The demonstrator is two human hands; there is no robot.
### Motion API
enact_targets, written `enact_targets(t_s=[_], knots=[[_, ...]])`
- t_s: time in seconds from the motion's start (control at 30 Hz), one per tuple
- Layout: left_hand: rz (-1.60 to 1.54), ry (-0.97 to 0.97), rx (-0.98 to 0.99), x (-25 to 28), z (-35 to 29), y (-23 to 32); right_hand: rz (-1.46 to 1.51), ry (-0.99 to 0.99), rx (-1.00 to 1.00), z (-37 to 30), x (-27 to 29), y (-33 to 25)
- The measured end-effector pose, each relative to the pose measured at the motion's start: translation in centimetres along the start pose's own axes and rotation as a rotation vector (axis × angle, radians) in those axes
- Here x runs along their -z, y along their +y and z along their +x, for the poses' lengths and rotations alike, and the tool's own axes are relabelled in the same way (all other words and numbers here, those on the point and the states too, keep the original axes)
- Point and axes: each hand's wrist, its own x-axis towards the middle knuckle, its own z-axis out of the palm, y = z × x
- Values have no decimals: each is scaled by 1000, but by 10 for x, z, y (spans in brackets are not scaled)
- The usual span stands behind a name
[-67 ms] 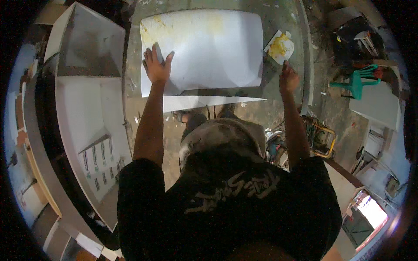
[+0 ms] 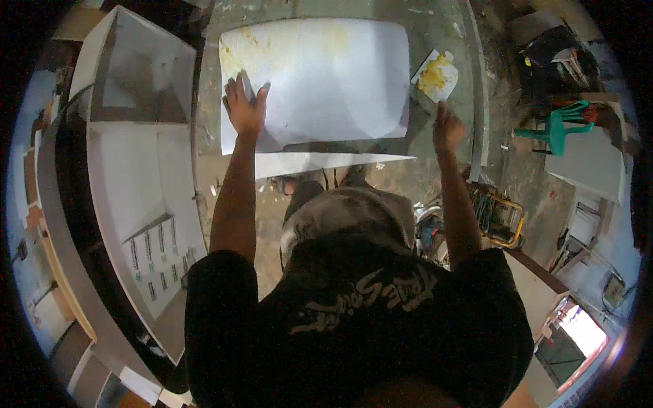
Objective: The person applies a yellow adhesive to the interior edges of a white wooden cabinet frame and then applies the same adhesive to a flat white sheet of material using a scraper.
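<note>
A large white sheet [image 2: 326,88] with yellowish smears along its far left part lies on the grey-green work table [image 2: 207,129]. My left hand [image 2: 246,112] rests flat on the sheet's left side, fingers spread. To the right of the sheet, a small white piece [image 2: 437,77] carries a blob of yellow paste, probably glue. Just on the near side of that piece is my right hand [image 2: 449,130], fingers closed and slightly blurred. Whatever it may hold is too small to make out. Another white sheet [image 2: 299,163] juts out under the near edge.
A tall white cabinet carcass [image 2: 139,156] stands along the left. At right are a green plastic chair [image 2: 558,129], a white panel [image 2: 588,166] and a yellow-framed item [image 2: 517,221] with cables. Tools and cords [image 2: 430,228] lie on the floor beside my right forearm.
My right hand has shifted slightly left and toward me, near the small pasted piece. My left hand stays flat on the sheet.
</note>
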Motion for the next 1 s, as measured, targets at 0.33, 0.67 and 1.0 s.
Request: enact_targets(t_s=[0.33, 0.67, 1.0], knots=[[-4, 6, -91, 31, -9, 20, 442, -62, -224, -54, 2, -39], [2, -14, 7, 80, -53, 40, 461, -24, -132, -28, 16, -79], [-933, -489, -4, 123, -85, 151, 919, -202, -242, -47, 27, -130]])
